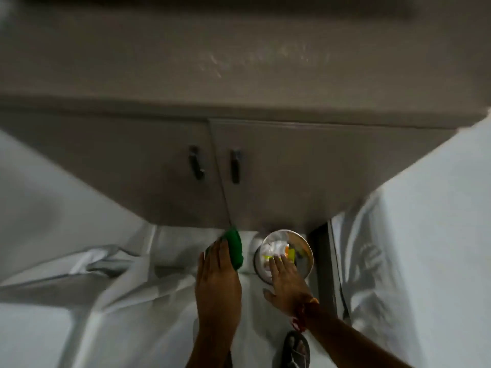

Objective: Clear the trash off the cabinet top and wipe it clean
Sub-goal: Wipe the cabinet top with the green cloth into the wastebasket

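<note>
The grey cabinet top [239, 62] fills the upper frame, bare with faint streaks near its middle. Below it on the floor stands a round metal bin [305, 248] holding white crumpled paper and yellow and orange scraps [276, 248]. My right hand [284, 282] hovers over the bin's near rim with fingers spread and nothing in them. My left hand [218, 282] is just left of the bin and grips a green cloth [235, 248] that sticks out past the fingers.
Two cabinet doors with dark handles [196, 166] face me below the top. White sheets cover a bed on the left [53, 195] and another on the right [425, 221]. My sandalled foot [297, 349] rests on the floor.
</note>
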Action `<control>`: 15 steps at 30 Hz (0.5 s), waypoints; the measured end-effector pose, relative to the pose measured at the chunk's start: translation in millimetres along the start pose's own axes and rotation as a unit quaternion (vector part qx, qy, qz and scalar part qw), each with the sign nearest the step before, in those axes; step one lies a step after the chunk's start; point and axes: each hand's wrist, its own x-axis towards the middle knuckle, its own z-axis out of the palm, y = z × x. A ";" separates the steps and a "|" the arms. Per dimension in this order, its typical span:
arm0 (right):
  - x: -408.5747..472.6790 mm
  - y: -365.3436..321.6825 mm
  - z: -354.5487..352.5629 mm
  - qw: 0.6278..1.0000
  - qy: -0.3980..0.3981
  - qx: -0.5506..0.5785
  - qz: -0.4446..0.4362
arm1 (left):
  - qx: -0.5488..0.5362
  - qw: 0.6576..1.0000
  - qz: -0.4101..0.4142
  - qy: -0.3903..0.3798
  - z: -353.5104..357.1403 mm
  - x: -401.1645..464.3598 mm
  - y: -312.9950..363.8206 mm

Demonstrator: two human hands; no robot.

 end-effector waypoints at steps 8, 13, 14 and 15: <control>63.6 112.4 137.0 0.986 -0.068 -0.131 -0.078 | -0.019 0.994 0.025 -0.108 163.4 -33.2 -19.1; 103.9 159.9 161.7 0.966 -0.113 -0.188 -0.135 | -0.022 0.994 0.023 -0.105 207.8 -38.3 -30.3; 106.1 165.4 162.9 0.961 -0.129 -0.187 -0.157 | -0.019 0.994 0.028 -0.101 211.8 -37.2 -31.3; 105.0 170.6 164.7 0.954 -0.138 -0.196 -0.179 | -0.018 0.995 0.018 -0.099 214.3 -36.9 -29.8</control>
